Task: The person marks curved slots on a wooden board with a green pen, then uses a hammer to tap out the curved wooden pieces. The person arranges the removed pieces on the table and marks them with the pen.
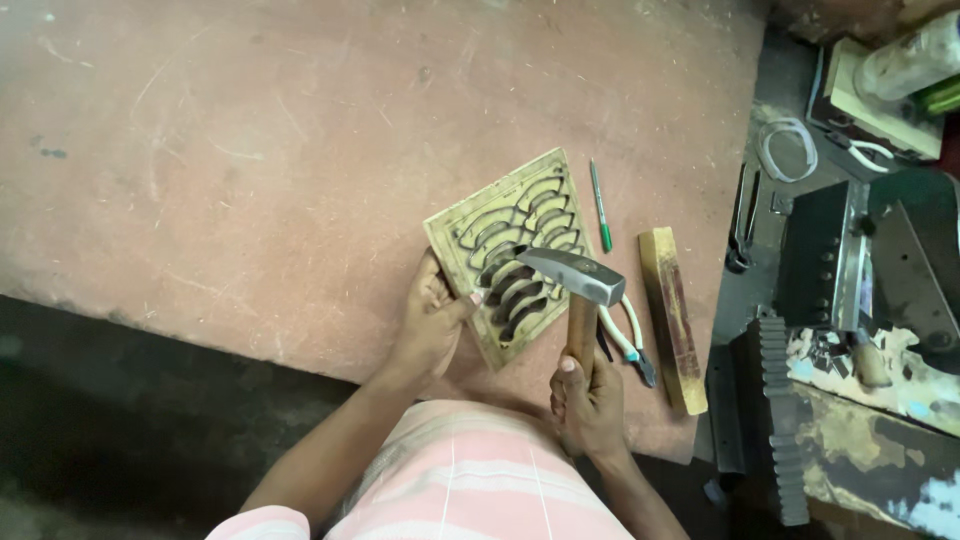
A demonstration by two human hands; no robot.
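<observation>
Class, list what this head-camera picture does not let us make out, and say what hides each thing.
1. Hammer handle: mostly hidden inside the right hand.
2. Wooden board: its lower left edge is covered by the left hand; the hammer head hides part of the slots.
3. Pliers: partly behind the hammer.
4. Bottle: cut off by the top right corner.
5. Green pen: markings too small.

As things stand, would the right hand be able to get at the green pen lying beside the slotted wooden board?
Probably not right away: the right hand is shut on the wooden-handled hammer, so it has no free fingers. Otherwise the path looks open, as the green pen lies bare on the reddish table, just beyond the slotted wooden board.
</observation>
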